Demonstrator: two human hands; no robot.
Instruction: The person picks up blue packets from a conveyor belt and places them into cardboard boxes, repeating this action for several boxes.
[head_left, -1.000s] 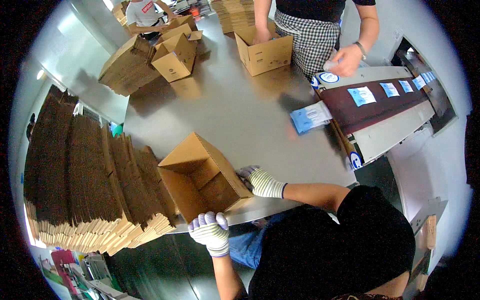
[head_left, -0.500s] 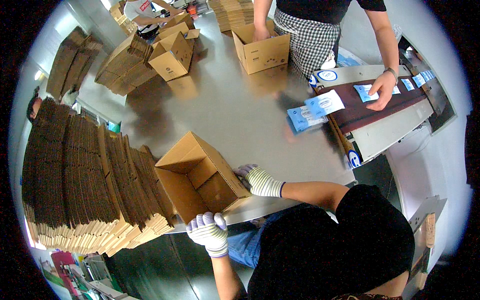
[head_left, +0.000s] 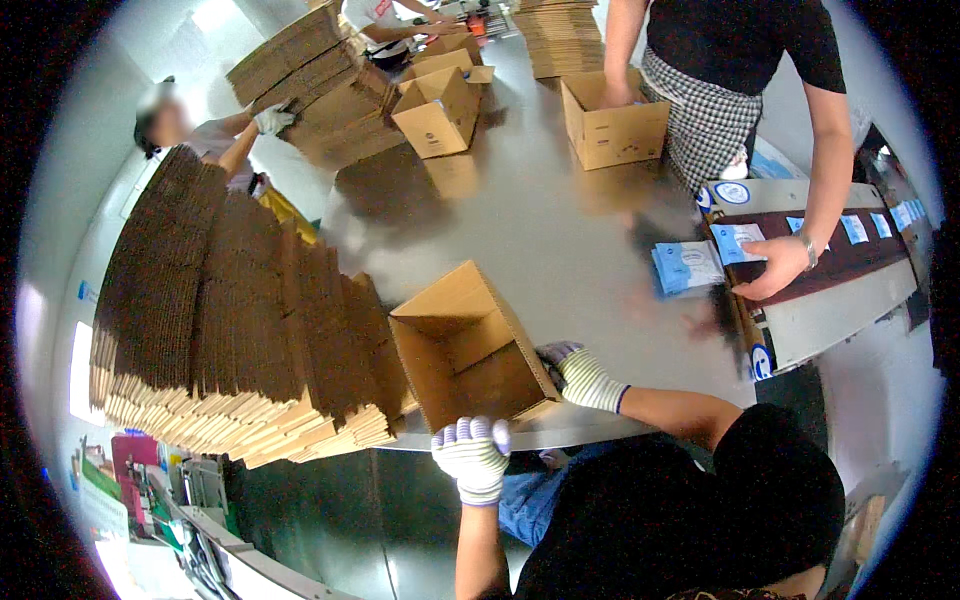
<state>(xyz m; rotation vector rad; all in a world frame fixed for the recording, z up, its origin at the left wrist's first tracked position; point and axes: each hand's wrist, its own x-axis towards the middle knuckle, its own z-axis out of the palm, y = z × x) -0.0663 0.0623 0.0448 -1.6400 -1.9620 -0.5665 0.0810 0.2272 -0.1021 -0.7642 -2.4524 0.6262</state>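
Note:
An open cardboard box sits tilted near the metal table's front edge, its opening toward me, with nothing visible inside. At its near rim, my left hand in a striped knit glove has its fingers curled together against the cardboard. My right hand, gloved the same way, grips the box's lower right side; its fingertips are partly hidden.
Tall stacks of flattened cartons stand left of the box. Blue-and-white packets lie at the end of a conveyor. Across the table, a co-worker's hand is over the belt, near another box. A gloved person stands far left.
The view has swung left, shifting the scene rightward and bringing a gloved person into sight. A packet has settled onto the pile and another has reached the belt's end. My hands keep their hold.

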